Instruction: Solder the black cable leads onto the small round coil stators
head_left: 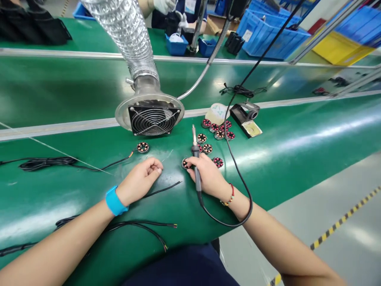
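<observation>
My right hand (208, 176) is closed round a soldering iron (195, 159), its tip pointing away from me, while its fingertips touch a small round coil stator (186, 163) on the green mat. My left hand (141, 178) rests on the mat with fingers curled; a thin black wire (162, 190) runs out from under it. Another stator (143, 147) with a wire attached lies just beyond my left hand. Several more stators (217, 131) are grouped past my right hand.
A fume extractor fan (153, 119) on a silver duct (127, 31) stands at the bench's middle. A soldering iron stand (247, 117) sits at the right. Black wire bundles (44, 162) lie left. Another person's gloved hand (163, 6) and blue bins (268, 35) are across the conveyor.
</observation>
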`<state>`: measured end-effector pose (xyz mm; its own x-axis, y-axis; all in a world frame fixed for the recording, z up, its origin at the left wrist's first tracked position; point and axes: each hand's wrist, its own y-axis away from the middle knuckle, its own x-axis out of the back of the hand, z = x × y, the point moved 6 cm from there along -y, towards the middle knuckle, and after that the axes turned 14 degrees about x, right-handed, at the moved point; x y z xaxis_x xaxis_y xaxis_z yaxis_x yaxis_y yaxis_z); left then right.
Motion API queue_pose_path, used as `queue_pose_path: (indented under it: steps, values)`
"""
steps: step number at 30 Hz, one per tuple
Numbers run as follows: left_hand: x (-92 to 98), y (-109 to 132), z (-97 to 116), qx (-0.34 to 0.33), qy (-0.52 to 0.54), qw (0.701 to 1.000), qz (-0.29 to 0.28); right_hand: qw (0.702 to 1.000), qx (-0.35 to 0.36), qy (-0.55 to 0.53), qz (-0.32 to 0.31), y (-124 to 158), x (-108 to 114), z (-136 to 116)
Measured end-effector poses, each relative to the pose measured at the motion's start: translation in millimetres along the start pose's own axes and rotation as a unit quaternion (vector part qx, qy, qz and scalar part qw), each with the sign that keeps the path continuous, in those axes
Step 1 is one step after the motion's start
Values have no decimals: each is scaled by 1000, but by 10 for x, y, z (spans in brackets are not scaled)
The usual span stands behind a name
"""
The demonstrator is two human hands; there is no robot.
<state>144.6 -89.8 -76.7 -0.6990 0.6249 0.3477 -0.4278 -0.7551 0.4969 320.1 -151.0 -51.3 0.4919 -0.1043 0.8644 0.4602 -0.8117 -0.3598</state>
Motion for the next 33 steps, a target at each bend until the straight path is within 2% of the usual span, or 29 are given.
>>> queue_pose_path:
  steps: [4,7,11,14,21,26,30,33]
  values:
    - [8,17,15,-5,-20,1000,4,997,55,-50,-35,-157,-184,-239]
    - [-11,45,40,-4,-62,998,8,995,71,-63,-17,-174,-193,-297]
    - [-66,70,99,-22,-122,992,31,998,-20,-52,42,-136,-125,-218]
    - [-102,65,139,-42,-164,984,64,993,-80,-68,61,-119,-136,-199]
    - [-150,69,175,-107,-218,966,88,985,-109,-105,88,-103,-236,-240]
    - [-112,150,228,-181,-327,917,138,987,-122,-79,72,-93,-291,-236]
    - [38,210,320,-220,-288,908,211,987,-113,-101,58,-98,-295,-223]
    - [55,220,351,-240,-262,913,199,985,-106,-127,47,-82,-293,-218]
